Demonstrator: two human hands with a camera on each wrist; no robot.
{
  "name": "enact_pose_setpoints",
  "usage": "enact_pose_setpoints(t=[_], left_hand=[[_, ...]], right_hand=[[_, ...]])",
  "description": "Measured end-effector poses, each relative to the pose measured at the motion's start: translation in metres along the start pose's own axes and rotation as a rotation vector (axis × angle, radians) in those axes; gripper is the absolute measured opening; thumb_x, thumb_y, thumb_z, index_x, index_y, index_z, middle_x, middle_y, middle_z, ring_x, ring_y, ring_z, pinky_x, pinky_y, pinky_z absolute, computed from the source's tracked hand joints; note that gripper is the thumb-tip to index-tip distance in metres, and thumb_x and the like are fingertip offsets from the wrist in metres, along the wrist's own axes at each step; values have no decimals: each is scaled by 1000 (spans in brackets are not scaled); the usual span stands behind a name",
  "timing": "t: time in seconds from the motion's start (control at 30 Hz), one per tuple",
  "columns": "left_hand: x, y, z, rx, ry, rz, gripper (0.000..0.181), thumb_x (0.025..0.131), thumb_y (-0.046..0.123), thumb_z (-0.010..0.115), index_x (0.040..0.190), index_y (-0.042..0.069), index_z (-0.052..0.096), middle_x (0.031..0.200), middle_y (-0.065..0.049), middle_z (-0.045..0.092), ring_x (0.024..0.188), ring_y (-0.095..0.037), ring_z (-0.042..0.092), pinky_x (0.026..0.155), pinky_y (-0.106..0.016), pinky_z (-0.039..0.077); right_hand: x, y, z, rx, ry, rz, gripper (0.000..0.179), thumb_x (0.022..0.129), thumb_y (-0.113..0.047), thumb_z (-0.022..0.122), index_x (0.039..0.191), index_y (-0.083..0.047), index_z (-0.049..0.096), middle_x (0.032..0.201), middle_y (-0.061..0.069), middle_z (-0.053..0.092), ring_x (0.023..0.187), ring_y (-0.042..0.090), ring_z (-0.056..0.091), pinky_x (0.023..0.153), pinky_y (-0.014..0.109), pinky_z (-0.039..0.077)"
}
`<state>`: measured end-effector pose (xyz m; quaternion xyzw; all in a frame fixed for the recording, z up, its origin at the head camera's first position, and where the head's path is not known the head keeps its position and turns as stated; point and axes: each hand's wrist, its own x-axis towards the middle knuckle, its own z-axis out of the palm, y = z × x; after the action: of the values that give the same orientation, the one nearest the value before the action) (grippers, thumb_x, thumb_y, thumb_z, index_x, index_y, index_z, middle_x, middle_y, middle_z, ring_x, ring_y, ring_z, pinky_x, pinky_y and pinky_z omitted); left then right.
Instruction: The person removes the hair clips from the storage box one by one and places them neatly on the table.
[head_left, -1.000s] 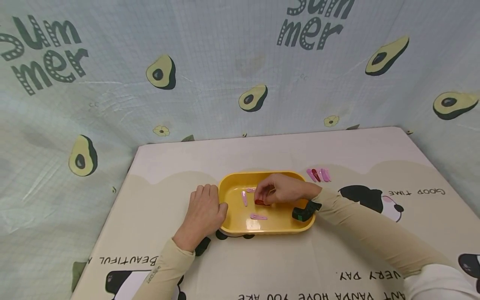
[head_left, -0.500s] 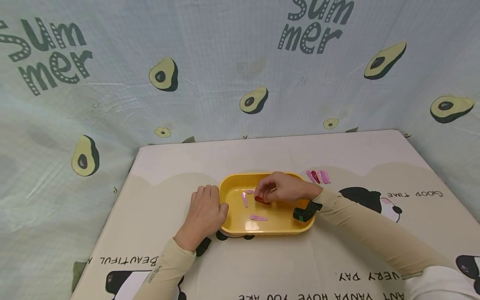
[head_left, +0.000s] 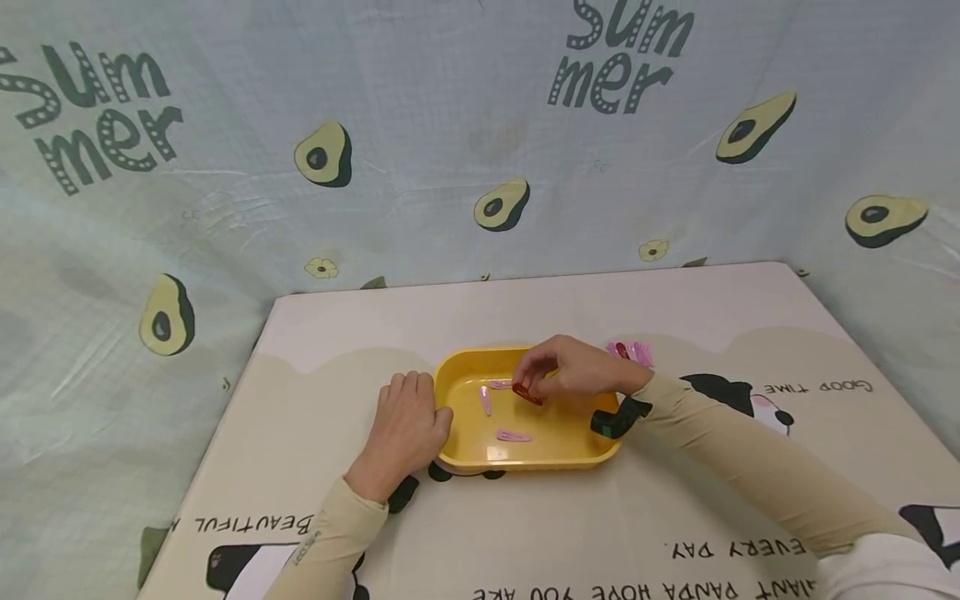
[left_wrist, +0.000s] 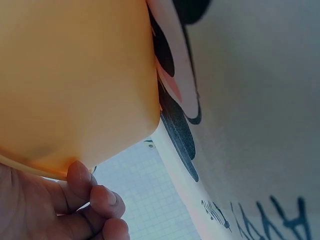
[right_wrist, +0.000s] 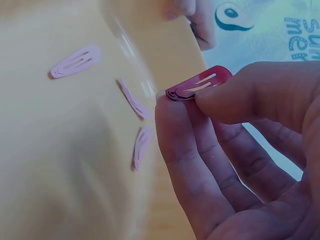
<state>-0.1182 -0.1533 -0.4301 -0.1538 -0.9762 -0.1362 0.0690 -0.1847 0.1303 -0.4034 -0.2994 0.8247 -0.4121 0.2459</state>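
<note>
Head view: right hand [head_left: 576,367] pinches a red hair clip [head_left: 528,394] over the yellow tray [head_left: 558,447] that the left hand [head_left: 403,427] grips.

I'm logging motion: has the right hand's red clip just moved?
Yes: in the head view, the red clip shifted up, away from the tray's near rim.

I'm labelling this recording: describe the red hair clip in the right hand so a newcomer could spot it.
On the pale table stands a shiny yellow rounded-rectangular tray. Over it, the right hand pinches a glossy red teardrop-shaped hair clip. Unlike the three pink clips lying in the tray and the other red clip in the row outside, this one is held.
</note>
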Motion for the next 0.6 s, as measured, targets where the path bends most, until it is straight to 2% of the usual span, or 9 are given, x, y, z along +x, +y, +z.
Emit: enact_pose_setpoints(t=[0.23, 0.6], left_hand=[[0, 0, 2, -2, -16, -12, 20, 93, 20, 54, 95, 0, 52, 80, -9, 42, 80, -26, 36, 75, -35, 28], [1, 1, 2, 4, 1, -6, 19, 92, 19, 54, 95, 0, 52, 80, -8, 42, 79, -26, 35, 74, -35, 27]], right_hand=[[-9, -1, -9, 24, 24, 13, 22, 91, -2, 65, 109, -10, 74, 99, 6, 75, 85, 18, 69, 85, 27, 59], [-28, 1, -27, 33, 90, 31, 22, 92, -3, 65, 111, -9, 73, 104, 8, 75, 86, 19, 70, 84, 29, 60]])
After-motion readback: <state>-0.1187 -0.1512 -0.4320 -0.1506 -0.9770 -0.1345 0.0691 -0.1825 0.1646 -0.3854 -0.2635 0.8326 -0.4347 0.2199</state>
